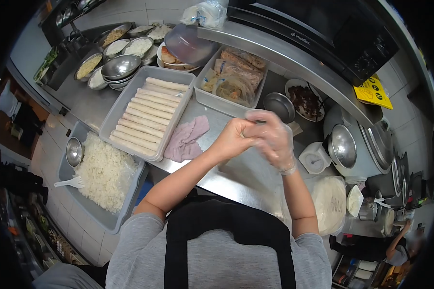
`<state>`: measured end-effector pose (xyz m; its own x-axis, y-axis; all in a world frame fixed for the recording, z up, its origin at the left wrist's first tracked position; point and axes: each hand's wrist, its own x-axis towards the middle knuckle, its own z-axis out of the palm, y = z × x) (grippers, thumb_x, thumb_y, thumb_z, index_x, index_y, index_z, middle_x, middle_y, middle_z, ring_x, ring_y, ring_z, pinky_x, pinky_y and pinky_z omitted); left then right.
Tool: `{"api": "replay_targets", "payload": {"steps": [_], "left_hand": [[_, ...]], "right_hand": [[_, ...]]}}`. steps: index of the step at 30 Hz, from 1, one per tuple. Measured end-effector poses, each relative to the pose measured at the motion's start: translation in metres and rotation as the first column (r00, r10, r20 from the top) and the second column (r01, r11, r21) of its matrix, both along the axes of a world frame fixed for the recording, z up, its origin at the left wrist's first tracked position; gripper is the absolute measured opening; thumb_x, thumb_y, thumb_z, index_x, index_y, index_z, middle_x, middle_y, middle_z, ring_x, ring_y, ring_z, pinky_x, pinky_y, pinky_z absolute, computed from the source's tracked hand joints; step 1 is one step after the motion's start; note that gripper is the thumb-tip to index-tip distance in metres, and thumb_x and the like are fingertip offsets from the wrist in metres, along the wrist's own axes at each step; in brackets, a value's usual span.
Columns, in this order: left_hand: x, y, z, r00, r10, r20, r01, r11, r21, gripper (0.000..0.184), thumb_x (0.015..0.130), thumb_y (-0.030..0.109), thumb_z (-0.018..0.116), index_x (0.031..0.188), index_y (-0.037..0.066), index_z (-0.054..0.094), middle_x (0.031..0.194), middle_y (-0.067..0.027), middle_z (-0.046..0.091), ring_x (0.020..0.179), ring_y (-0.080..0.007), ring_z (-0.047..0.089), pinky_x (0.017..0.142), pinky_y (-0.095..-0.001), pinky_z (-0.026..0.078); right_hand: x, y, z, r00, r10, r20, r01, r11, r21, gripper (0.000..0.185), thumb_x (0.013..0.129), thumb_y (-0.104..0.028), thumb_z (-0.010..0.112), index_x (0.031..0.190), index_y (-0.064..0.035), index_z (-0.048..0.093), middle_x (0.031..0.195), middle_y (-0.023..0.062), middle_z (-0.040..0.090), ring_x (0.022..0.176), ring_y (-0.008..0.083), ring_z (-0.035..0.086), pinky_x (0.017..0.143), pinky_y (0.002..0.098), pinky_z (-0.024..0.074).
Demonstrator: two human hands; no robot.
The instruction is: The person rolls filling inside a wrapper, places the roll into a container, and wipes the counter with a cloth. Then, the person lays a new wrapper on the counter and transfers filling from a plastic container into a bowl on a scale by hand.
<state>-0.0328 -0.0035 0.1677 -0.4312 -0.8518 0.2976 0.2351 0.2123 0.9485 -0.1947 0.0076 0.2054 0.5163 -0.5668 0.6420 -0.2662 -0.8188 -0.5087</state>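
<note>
Above the steel counter (241, 178), my left hand (233, 140) is bare, its fingers closed in a pinch against my other hand; what lies between them is hidden. My right hand (271, 139) wears a clear plastic glove, and its curled fingers are blurred where they meet the left ones. Left of the hands is a crumpled pink cloth (188, 138). Beyond the cloth, a translucent tub (159, 155) holds a row of several long pale rolls (147, 115).
A grey bin of white rice (103, 173) stands at lower left. Behind the hands are a tub of bagged food (234, 79), an empty bowl (278, 107) and a bowl of dark food (304, 100). A scale (315, 158) sits right. Another person (371, 246) is at far right.
</note>
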Motion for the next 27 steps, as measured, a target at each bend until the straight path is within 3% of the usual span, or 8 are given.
{"api": "replay_targets", "payload": {"steps": [2, 4, 10, 20, 22, 24, 25, 27], "left_hand": [[0.007, -0.001, 0.0, 0.992, 0.005, 0.13, -0.008, 1.0, 0.017, 0.006, 0.076, 0.006, 0.069, 0.074, 0.003, 0.063, 0.069, 0.0057, 0.058, 0.067, -0.0037, 0.052, 0.06, -0.0208, 0.042], [0.01, 0.006, 0.008, 0.999, -0.019, -0.028, 0.018, 1.0, -0.023, 0.006, 0.075, 0.006, 0.069, 0.075, 0.003, 0.064, 0.066, 0.0054, 0.057, 0.065, -0.003, 0.052, 0.056, -0.0204, 0.041], [0.02, 0.005, 0.001, 0.997, -0.073, -0.008, 0.073, 0.997, 0.005, 0.01, 0.073, 0.006, 0.071, 0.081, 0.001, 0.067, 0.074, 0.0038, 0.061, 0.071, -0.003, 0.053, 0.062, -0.0203, 0.043], [0.033, 0.012, -0.012, 0.973, 0.224, -0.061, -0.227, 0.973, -0.046, 0.012, 0.066, 0.009, 0.068, 0.073, 0.0, 0.064, 0.066, -0.0012, 0.061, 0.067, -0.0056, 0.054, 0.059, -0.0277, 0.046], [0.038, 0.011, -0.011, 0.934, 0.355, 0.024, -0.324, 0.877, -0.354, 0.019, 0.065, 0.015, 0.068, 0.072, -0.001, 0.062, 0.064, -0.0067, 0.06, 0.066, -0.0063, 0.054, 0.059, -0.029, 0.046], [0.042, 0.012, -0.024, 0.942, 0.335, -0.016, -0.328, 0.912, -0.246, 0.027, 0.071, 0.02, 0.072, 0.08, -0.003, 0.061, 0.072, -0.007, 0.062, 0.072, -0.0082, 0.057, 0.067, -0.0297, 0.048], [0.039, 0.016, -0.013, 0.87, 0.491, 0.034, -0.471, 0.851, -0.23, 0.027, 0.073, 0.022, 0.073, 0.074, -0.002, 0.06, 0.063, -0.0058, 0.058, 0.067, -0.0094, 0.057, 0.066, -0.0292, 0.048], [0.054, 0.019, 0.003, 0.843, 0.525, 0.117, -0.497, 0.844, -0.202, 0.031, 0.074, 0.018, 0.073, 0.097, 0.0, 0.061, 0.072, -0.003, 0.059, 0.075, -0.0096, 0.058, 0.069, -0.0282, 0.048]], "right_hand": [[0.004, 0.003, -0.005, 0.994, -0.002, 0.112, -0.001, 1.0, 0.03, 0.032, 0.084, -0.035, 0.06, 0.093, -0.0053, 0.067, 0.114, 0.0171, 0.057, 0.105, 0.0331, 0.057, 0.09, 0.0415, 0.0446], [0.007, 0.003, -0.007, 0.975, -0.001, 0.224, -0.015, 0.998, 0.068, 0.034, 0.085, -0.036, 0.059, 0.094, -0.0052, 0.067, 0.115, 0.0181, 0.057, 0.106, 0.0334, 0.057, 0.09, 0.0406, 0.0449], [0.017, -0.003, 0.004, 0.995, 0.054, -0.087, -0.059, 0.996, -0.066, 0.039, 0.082, -0.043, 0.06, 0.091, -0.0054, 0.067, 0.115, 0.0156, 0.057, 0.104, 0.0335, 0.057, 0.087, 0.0407, 0.0457], [0.054, 0.003, 0.001, 0.995, 0.047, -0.084, -0.059, 0.987, -0.152, 0.032, 0.078, -0.034, 0.065, 0.084, -0.0024, 0.063, 0.111, 0.0155, 0.058, 0.103, 0.0355, 0.055, 0.089, 0.0438, 0.0426], [0.062, 0.007, 0.001, 0.946, -0.199, -0.256, 0.103, 0.934, -0.343, 0.031, 0.077, -0.031, 0.066, 0.086, -0.0017, 0.063, 0.113, 0.0171, 0.056, 0.108, 0.0352, 0.053, 0.091, 0.0427, 0.041], [0.061, 0.006, -0.008, 0.992, -0.047, -0.114, 0.051, 0.998, 0.032, 0.035, 0.08, -0.032, 0.065, 0.093, 0.0002, 0.062, 0.118, 0.0175, 0.054, 0.114, 0.0319, 0.05, 0.095, 0.0412, 0.0389], [0.067, 0.004, -0.014, 0.985, 0.031, 0.168, -0.054, 0.989, 0.134, 0.036, 0.082, -0.031, 0.064, 0.098, 0.0011, 0.061, 0.119, 0.0169, 0.053, 0.115, 0.0297, 0.05, 0.095, 0.0396, 0.0386], [0.077, 0.003, -0.035, 0.89, 0.113, 0.442, -0.27, 0.911, 0.312, 0.043, 0.088, -0.035, 0.058, 0.108, 0.0034, 0.055, 0.124, 0.0163, 0.05, 0.118, 0.0249, 0.047, 0.099, 0.0367, 0.0356]]}}
